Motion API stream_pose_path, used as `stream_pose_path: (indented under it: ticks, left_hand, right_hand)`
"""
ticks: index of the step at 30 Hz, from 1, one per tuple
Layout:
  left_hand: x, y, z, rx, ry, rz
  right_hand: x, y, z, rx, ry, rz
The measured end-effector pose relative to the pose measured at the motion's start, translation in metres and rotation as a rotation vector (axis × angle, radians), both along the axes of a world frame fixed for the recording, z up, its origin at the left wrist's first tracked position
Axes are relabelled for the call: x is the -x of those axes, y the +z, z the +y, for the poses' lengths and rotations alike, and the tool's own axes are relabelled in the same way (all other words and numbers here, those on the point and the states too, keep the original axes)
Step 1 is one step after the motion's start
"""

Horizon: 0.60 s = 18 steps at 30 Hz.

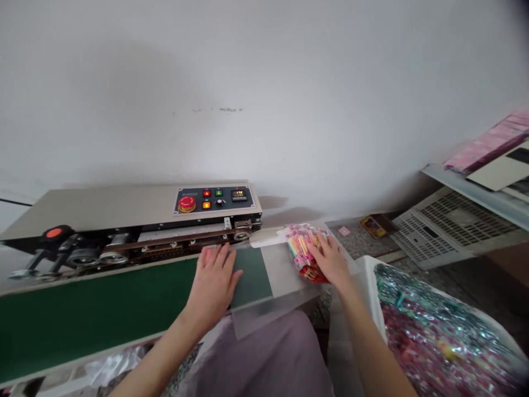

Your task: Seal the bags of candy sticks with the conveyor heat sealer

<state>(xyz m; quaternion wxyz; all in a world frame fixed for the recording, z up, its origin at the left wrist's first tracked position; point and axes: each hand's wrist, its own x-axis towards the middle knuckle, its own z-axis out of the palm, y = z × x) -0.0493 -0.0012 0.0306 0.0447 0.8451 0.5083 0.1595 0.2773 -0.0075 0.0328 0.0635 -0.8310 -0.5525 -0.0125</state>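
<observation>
My left hand [212, 278] lies on the green conveyor belt [103, 303], its fingers stretched forward and thumb apart. Something pinkish shows at its fingertips, close to the sealing edge; most of it is hidden. My right hand [329, 259] is on a clear plastic packet [301, 256] of colourful thin sticks with a red lower end, its fingers bent over the packet's right side. This packet rests on a translucent sheet [285, 270] at the belt's right end. Behind the belt stands a band sealing machine [124, 209] with a control panel [215, 199] and lit buttons.
At the right is a white-edged container [372, 292] filled with shiny, multicoloured wrapped packets. A grey plastic crate [433, 226] stands behind it, under a shelf [475, 190] with pink packs [491, 140]. A white wall [289, 99] rises behind the machine.
</observation>
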Motion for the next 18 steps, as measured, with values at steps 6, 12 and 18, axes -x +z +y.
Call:
stream_pose_path:
  ticks: [6,12,18]
  left_hand:
    - [-0.092,0.008,0.033,0.656,-0.001,-0.440]
    - [-0.138,-0.016,0.061,0.850,0.047,-0.549]
    - [-0.150,-0.008,0.062,0.844,0.102,-0.550]
  right_hand:
    - [0.047,0.003,-0.010,0.075,-0.039,0.070]
    - [0.057,0.003,-0.015,0.094,0.162,-0.025]
    - [0.034,0.000,-0.013,0.064,0.002,-0.054]
